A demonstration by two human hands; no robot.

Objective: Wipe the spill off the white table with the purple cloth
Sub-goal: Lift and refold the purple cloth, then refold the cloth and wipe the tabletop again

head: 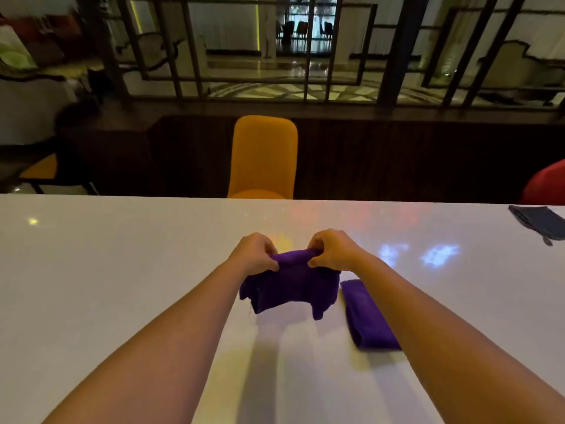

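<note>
A purple cloth hangs bunched just above the white table, near its middle. My left hand pinches the cloth's upper left edge and my right hand pinches its upper right edge, thumbs toward me. The cloth's lower corners droop toward the tabletop. A second purple cloth, folded into a long strip, lies flat on the table under my right forearm. I cannot make out a spill; the glossy tabletop shows only light reflections.
A dark folded cloth lies at the table's far right edge. An orange chair stands behind the far edge, and a red chair shows at the right. A dark partition lies beyond.
</note>
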